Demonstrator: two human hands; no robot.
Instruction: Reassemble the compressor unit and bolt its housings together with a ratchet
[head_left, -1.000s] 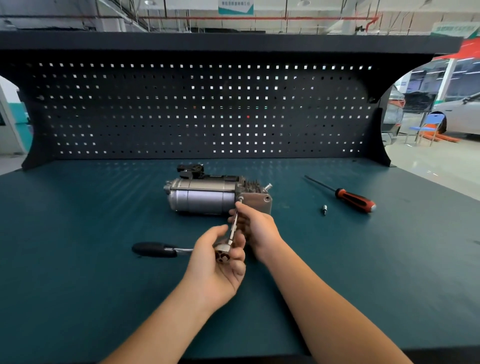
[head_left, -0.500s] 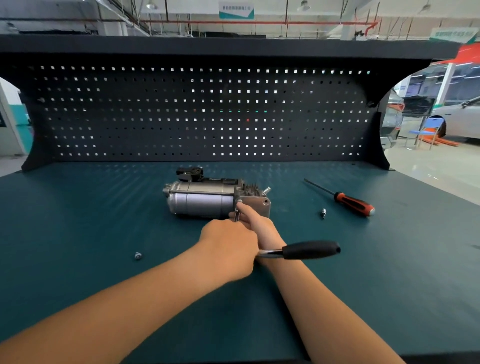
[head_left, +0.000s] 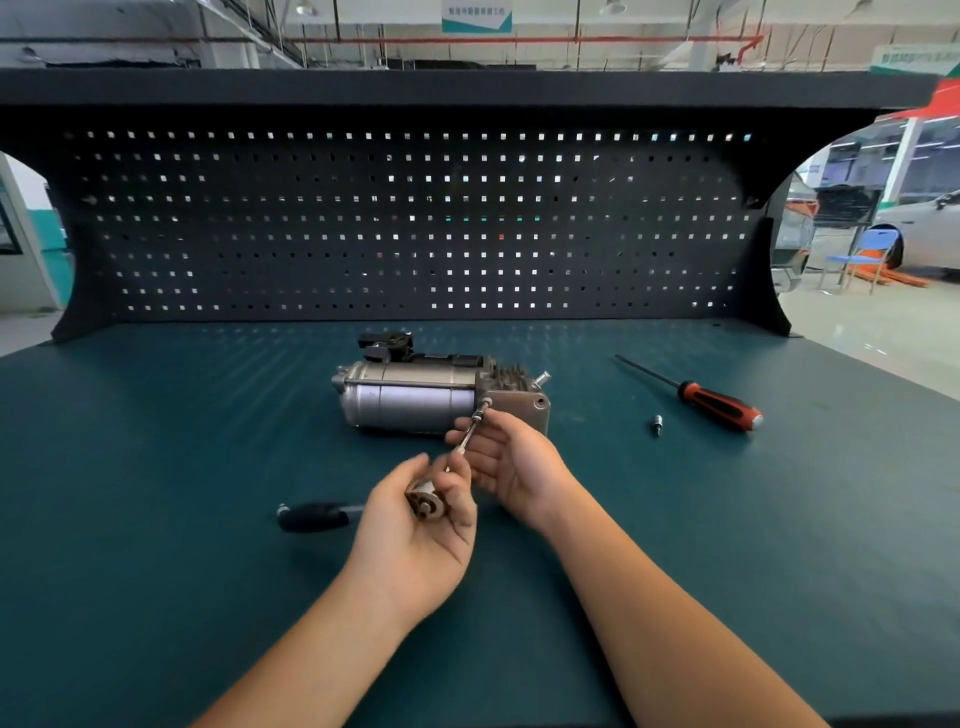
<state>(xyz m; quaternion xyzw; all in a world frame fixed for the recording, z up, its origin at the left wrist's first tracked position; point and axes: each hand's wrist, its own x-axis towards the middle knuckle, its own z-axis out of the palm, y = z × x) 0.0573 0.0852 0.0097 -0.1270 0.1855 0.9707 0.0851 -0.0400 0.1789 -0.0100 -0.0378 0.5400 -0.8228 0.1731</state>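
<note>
The silver compressor unit (head_left: 410, 401) lies on its side mid-bench, its finned housing (head_left: 519, 402) at the right end. A ratchet (head_left: 426, 503) with a long extension (head_left: 471, 431) is set on a bolt at the housing's front face. My left hand (head_left: 415, 530) grips the ratchet head, and the black handle (head_left: 311, 516) points left. My right hand (head_left: 511, 457) holds the extension shaft just in front of the housing, fingers curled round it.
A red-and-black screwdriver (head_left: 719, 404) lies at the right on the green bench (head_left: 156, 493), with a small socket bit (head_left: 657, 426) beside it. A black pegboard (head_left: 405, 223) closes off the back. A blue chair and a car stand beyond on the right.
The ratchet handle swung from left to right and has come back to the left. My left hand turned palm-up again on the head. My right hand stayed at the extension.
</note>
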